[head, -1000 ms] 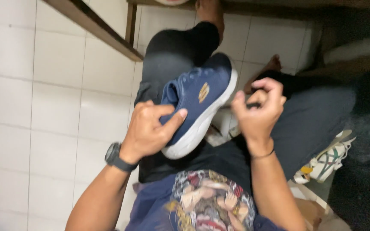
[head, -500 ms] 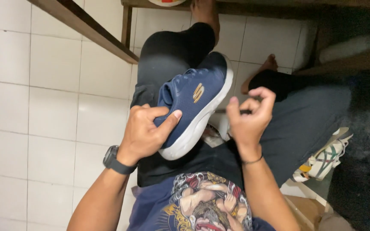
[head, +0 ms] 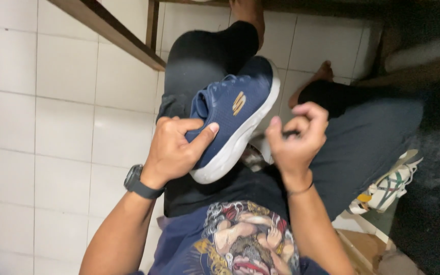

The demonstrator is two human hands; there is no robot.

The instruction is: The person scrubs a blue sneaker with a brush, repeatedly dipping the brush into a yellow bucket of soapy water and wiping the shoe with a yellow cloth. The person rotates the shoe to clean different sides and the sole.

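Navy sneaker with white sole (head: 232,119) held above the lap, left hand (head: 174,147) clasped around its heel, right hand (head: 296,137) just beside the sole, fingers curled, pinching something small and dark.

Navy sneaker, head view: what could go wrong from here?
1. The left hand alone holds the navy sneaker, by its heel end, with the toe sticking out unsupported over the lap; that grip could let it tip or drop.
2. The right hand pinches something small and dark that I cannot identify; it may slip to the white tiled floor.
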